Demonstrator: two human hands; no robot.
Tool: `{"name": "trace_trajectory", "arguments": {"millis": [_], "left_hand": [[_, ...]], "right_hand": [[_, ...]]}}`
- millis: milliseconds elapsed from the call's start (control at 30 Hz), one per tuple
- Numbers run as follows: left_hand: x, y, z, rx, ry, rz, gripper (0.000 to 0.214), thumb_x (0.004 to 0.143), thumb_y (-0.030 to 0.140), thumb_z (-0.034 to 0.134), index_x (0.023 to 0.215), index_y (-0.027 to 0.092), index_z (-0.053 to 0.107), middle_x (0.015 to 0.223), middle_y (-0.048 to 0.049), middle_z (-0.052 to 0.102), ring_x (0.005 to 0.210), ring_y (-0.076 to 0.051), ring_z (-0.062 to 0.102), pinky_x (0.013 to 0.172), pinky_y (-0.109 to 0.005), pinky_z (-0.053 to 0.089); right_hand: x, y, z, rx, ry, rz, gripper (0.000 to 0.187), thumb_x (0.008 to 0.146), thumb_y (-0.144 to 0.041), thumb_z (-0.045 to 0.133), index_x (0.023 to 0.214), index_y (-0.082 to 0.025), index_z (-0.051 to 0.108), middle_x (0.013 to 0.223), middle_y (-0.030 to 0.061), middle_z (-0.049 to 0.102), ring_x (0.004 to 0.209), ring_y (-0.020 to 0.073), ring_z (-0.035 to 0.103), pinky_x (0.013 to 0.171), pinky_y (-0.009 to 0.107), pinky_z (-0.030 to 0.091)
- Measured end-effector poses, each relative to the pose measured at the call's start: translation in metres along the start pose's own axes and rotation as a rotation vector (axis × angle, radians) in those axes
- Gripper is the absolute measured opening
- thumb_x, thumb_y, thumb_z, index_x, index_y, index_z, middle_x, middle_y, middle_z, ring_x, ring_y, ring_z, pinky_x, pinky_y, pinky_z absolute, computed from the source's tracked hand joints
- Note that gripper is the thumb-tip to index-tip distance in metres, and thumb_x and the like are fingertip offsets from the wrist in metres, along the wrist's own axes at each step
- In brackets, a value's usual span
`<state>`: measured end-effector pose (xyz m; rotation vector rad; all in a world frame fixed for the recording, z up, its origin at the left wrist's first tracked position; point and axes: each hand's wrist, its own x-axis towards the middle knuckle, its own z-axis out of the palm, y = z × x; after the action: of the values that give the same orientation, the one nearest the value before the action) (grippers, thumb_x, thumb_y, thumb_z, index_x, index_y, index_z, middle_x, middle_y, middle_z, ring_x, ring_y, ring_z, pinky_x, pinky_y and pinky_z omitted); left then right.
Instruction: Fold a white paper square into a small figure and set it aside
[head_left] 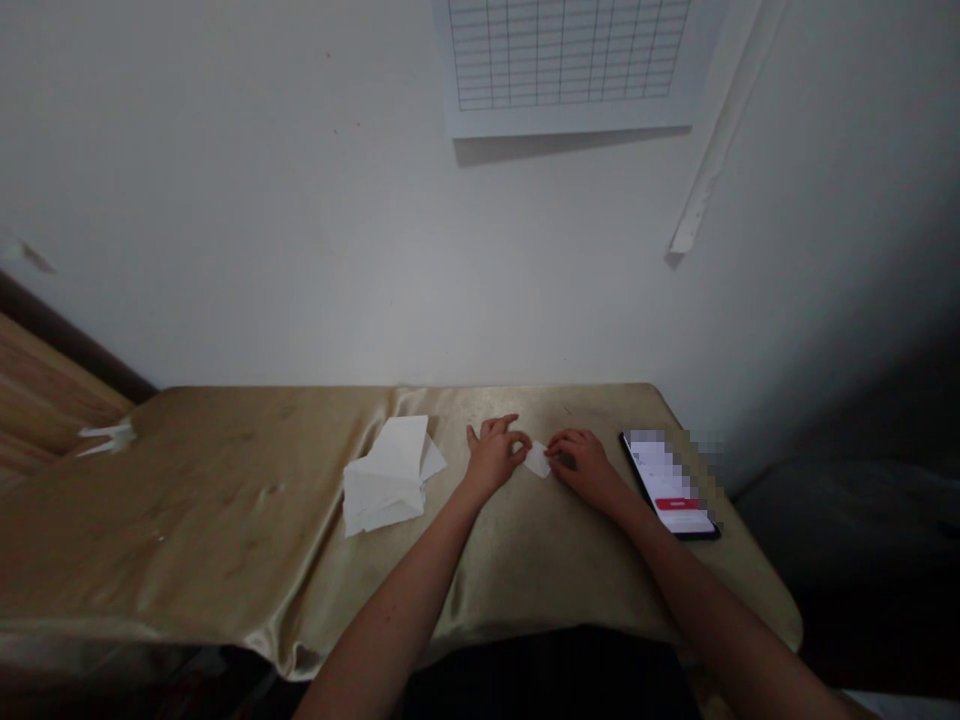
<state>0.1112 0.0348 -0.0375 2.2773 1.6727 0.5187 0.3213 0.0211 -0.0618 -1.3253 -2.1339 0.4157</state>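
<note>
A small white folded paper (pixel 537 460) lies on the tan cloth-covered table (pixel 225 500) between my two hands. My left hand (pixel 493 455) pinches its left edge with thumb and fingertips curled together. My right hand (pixel 581 462) grips its right edge, fingers bent down onto the table. Both forearms reach in from the bottom of the view. Most of the paper is hidden by my fingers.
A stack of white paper sheets (pixel 390 475) sits left of my left hand. A phone (pixel 670 485) with a lit screen lies at the table's right edge. A white scrap (pixel 109 437) rests at the far left. A grid chart (pixel 566 55) hangs on the wall.
</note>
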Motion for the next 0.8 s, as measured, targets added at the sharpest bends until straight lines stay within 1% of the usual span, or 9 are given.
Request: {"name": "trace_trajectory", "arguments": {"millis": [267,467,633,800], "left_hand": [[0.0000,0.0007,-0.0002,0.012,0.015,-0.001,0.015,0.092,0.032,0.063,0.100,0.037,0.074,0.145,-0.0005,0.053,0.139,-0.029,0.038,0.114,-0.074,0.011],[-0.0003,0.0010,-0.0018,0.026,0.007,-0.009,0.014,0.089,0.032,0.066,0.099,0.037,0.074,0.149,0.0001,0.050,0.141,-0.030,0.037,0.114,-0.074,0.012],[-0.0030,0.0054,-0.0036,0.077,0.038,0.034,0.015,0.087,0.030,0.068,0.100,0.035,0.074,0.149,-0.0009,0.050,0.140,-0.030,0.038,0.114,-0.074,0.011],[-0.0051,0.0083,-0.0033,0.117,0.041,0.053,0.015,0.088,0.030,0.067,0.100,0.034,0.073,0.151,-0.0004,0.048,0.140,-0.030,0.037,0.115,-0.074,0.008]], "right_hand": [[0.0004,0.0003,-0.0018,-0.003,-0.015,-0.014,0.011,0.087,-0.021,0.063,0.095,-0.025,0.071,0.110,0.0048,0.069,0.111,0.0234,0.056,0.102,0.043,0.038],[0.0004,0.0005,-0.0011,-0.003,-0.006,-0.006,0.012,0.088,-0.023,0.062,0.095,-0.025,0.071,0.110,0.0055,0.069,0.110,0.0238,0.056,0.100,0.044,0.040],[0.0003,-0.0001,-0.0008,-0.003,-0.007,-0.007,0.012,0.087,-0.022,0.063,0.095,-0.025,0.071,0.110,0.0049,0.069,0.111,0.0233,0.056,0.101,0.043,0.039],[0.0002,-0.0006,-0.0009,-0.011,-0.006,-0.007,0.014,0.086,-0.020,0.063,0.096,-0.025,0.072,0.111,0.0048,0.069,0.110,0.0232,0.056,0.101,0.043,0.039]]}}
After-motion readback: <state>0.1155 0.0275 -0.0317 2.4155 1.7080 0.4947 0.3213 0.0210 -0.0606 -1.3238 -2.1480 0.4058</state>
